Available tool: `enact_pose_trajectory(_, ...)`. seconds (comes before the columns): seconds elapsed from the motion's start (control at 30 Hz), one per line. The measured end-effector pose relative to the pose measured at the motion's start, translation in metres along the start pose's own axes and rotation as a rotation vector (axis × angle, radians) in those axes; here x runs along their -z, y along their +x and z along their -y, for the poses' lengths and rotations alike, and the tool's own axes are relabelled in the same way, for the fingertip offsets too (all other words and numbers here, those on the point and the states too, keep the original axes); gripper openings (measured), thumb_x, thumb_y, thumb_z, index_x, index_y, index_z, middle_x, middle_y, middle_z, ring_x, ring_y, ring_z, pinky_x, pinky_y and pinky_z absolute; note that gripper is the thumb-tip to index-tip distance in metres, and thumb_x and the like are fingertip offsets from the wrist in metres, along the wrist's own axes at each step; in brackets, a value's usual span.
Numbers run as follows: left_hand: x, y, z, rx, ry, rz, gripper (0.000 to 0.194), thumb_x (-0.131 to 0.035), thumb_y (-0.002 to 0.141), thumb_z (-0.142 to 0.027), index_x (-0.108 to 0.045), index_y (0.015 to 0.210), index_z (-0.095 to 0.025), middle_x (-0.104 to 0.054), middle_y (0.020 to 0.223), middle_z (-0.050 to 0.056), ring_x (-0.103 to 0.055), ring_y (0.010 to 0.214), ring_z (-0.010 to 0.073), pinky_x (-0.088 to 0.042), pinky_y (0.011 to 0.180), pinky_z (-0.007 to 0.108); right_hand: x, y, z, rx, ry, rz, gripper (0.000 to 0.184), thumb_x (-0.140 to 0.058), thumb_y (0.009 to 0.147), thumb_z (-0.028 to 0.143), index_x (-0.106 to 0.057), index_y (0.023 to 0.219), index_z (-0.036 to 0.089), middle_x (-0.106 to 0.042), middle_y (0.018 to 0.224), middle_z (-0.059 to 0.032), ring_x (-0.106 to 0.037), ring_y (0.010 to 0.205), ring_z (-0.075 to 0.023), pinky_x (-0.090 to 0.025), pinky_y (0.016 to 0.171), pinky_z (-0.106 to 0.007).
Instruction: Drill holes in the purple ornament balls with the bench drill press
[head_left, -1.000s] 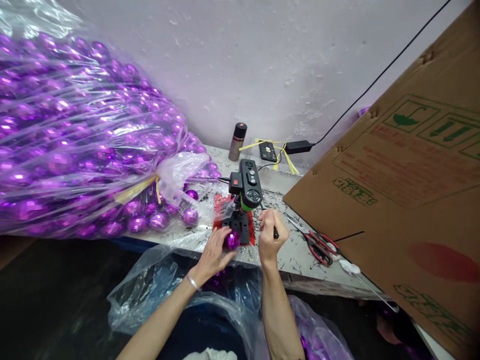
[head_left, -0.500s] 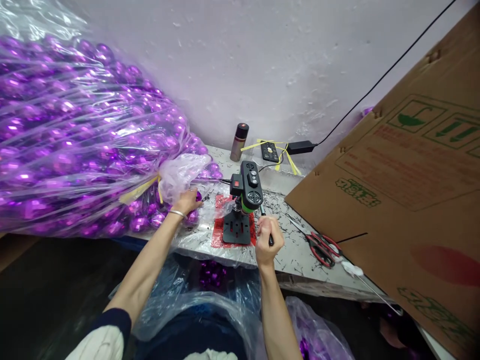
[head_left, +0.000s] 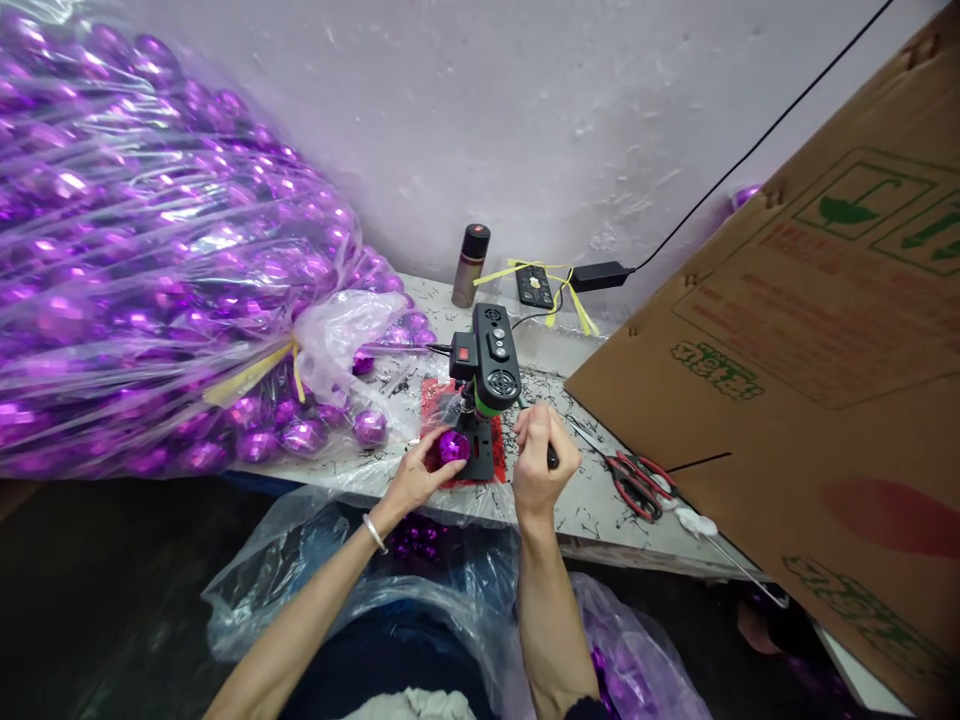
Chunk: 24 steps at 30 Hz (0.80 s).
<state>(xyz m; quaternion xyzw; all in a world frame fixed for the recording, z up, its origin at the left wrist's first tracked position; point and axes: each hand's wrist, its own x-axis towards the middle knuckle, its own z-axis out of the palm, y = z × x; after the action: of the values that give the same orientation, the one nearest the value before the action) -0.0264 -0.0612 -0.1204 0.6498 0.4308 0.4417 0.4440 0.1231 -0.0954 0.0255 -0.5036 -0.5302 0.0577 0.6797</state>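
Observation:
Between the thumb and fingers of my left hand (head_left: 418, 474) is a shiny purple ball (head_left: 454, 447), held at the left side of the black base plate of a small bench machine (head_left: 495, 360). The machine has a black upper body, a green ring and a side box with a red switch. My right hand (head_left: 543, 455) is wrapped round the black handle (head_left: 553, 457) of its lever, on the right side. Beneath the machine lies a red sheet (head_left: 499, 450) on the worktable.
A big clear bag of purple balls (head_left: 150, 240) fills the left. Behind stand a dark spray can (head_left: 471, 265) and a power adapter (head_left: 602, 275). To the right are red-handled scissors (head_left: 637, 485) and a large cardboard box (head_left: 787, 350). Small dark bits litter the tabletop (head_left: 585, 510).
My left hand has moved right from beside the bag to the machine's base, bringing a purple ball. My right hand keeps its hold on the lever handle. The view has shifted slightly.

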Motion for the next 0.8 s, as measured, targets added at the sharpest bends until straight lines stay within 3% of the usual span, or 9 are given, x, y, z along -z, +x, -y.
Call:
enact_pose_trajectory(0.13,-0.013,0.014,0.01,-0.111,0.201,-0.03,0.063,-0.082,0.082,-0.05,-0.063,0.134,-0.021,-0.073,0.129,0.013,-0.068,0.121,0.032,-0.053,0.108,0.052,0.002,-0.006,-0.005,0.011,-0.001,0.013,0.043,-0.044,0.105,0.03,-0.041,0.062,0.023,-0.045,0.061,0.0034,-0.048,0.061,-0.0117,-0.038,0.06,-0.029)
enact_pose_trajectory(0.27,-0.015,0.028,0.008,-0.185,0.299,-0.03,0.062,-0.079,0.085,-0.05,-0.06,0.137,-0.022,-0.073,0.128,0.013,-0.07,0.118,0.0309,-0.056,0.103,0.049,0.002,-0.01,-0.008,0.024,0.006,0.011,0.042,-0.044,0.105,0.028,-0.041,0.063,0.023,-0.043,0.061,0.0038,-0.048,0.061,-0.0118,-0.039,0.06,-0.029)
enact_pose_trajectory(0.53,-0.014,0.024,0.007,-0.304,0.417,-0.006,0.061,-0.074,0.09,-0.051,-0.056,0.139,-0.019,-0.072,0.128,0.015,-0.071,0.117,0.0317,-0.058,0.099,0.048,0.002,-0.011,-0.01,0.055,0.037,0.006,0.04,-0.046,0.104,0.023,-0.043,0.064,0.022,-0.044,0.062,0.0039,-0.049,0.062,-0.0113,-0.039,0.06,-0.028)
enact_pose_trajectory(0.67,-0.012,0.03,0.004,-0.281,0.447,0.052,0.057,-0.071,0.091,-0.054,-0.059,0.134,-0.019,-0.075,0.12,0.014,-0.073,0.11,0.0306,-0.058,0.097,0.047,0.003,-0.012,-0.01,0.058,0.04,0.01,0.039,-0.046,0.104,0.022,-0.043,0.065,0.022,-0.045,0.063,0.0035,-0.049,0.062,-0.011,-0.039,0.06,-0.028)
enact_pose_trajectory(0.8,-0.021,0.035,0.007,-0.222,0.466,-0.025,0.057,-0.073,0.088,-0.055,-0.062,0.13,-0.018,-0.071,0.125,0.015,-0.069,0.117,0.0323,-0.056,0.101,0.047,0.004,-0.013,-0.011,0.067,0.014,0.019,0.038,-0.045,0.103,0.022,-0.044,0.065,0.022,-0.046,0.063,0.0032,-0.05,0.062,-0.0114,-0.04,0.061,-0.028)
